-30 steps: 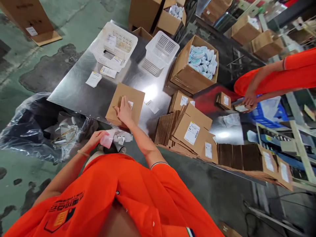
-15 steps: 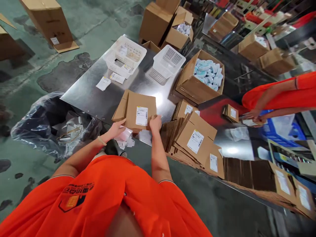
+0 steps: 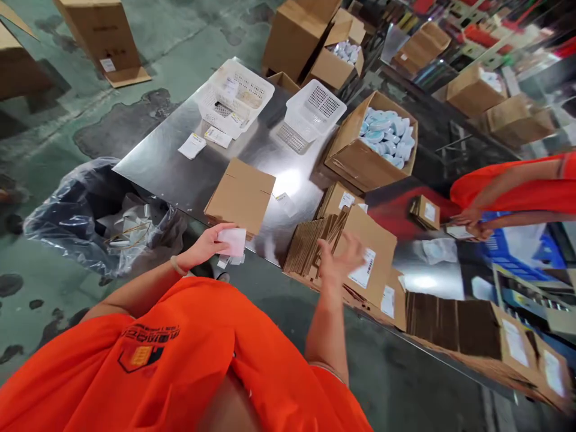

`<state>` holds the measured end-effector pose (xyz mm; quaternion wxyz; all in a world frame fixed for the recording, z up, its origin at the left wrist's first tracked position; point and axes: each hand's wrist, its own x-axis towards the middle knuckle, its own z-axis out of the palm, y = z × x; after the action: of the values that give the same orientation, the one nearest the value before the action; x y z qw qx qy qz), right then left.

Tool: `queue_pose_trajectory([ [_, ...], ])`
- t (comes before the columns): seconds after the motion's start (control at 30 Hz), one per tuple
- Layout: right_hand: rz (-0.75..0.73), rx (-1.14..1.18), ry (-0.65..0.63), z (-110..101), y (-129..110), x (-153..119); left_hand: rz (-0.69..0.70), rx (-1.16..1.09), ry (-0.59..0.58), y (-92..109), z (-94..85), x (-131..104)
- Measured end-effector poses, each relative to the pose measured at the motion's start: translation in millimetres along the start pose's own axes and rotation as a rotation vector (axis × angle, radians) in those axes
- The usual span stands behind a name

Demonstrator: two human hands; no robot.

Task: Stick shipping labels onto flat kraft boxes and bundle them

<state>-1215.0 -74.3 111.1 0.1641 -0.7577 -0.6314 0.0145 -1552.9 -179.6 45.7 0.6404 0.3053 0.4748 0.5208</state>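
Observation:
My left hand [image 3: 209, 245] pinches a pale pinkish slip of paper [image 3: 233, 242] in front of the table's near edge. Just beyond it lies a small stack of unlabelled flat cardboard boxes [image 3: 243, 195]. My right hand [image 3: 341, 259], slightly motion-blurred with fingers spread, is over a leaning row of flattened boxes [image 3: 310, 240]. A labelled flat box [image 3: 380, 240] faces up there, its white label [image 3: 363, 269] partly behind the fingers. Whether the fingertips touch the cardboard I cannot tell.
White baskets [image 3: 256, 90] and label sheets [image 3: 192, 146] sit on the metal table [image 3: 157, 162]. A carton of round pale-blue items [image 3: 348, 156] stands behind. A plastic-lined bin [image 3: 58, 222] is at left. At right, a co-worker's hands [image 3: 470, 222] handle a small packet.
The labelled flat box has left the small stack, where both hands held it. My right hand has moved right to the leaning row, fingers opened. My left hand now raises the slip.

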Motion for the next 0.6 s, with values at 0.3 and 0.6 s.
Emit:
queue_pose_trajectory([
  [0.3,-0.209,1.026,-0.907,131,-151,-123,-0.008,-0.282,0.646,-11,-61.9,-2],
  [0.6,-0.091,1.104,-0.861,124,-181,-93,-0.004,0.023,0.256,-24,-34.4,-22],
])
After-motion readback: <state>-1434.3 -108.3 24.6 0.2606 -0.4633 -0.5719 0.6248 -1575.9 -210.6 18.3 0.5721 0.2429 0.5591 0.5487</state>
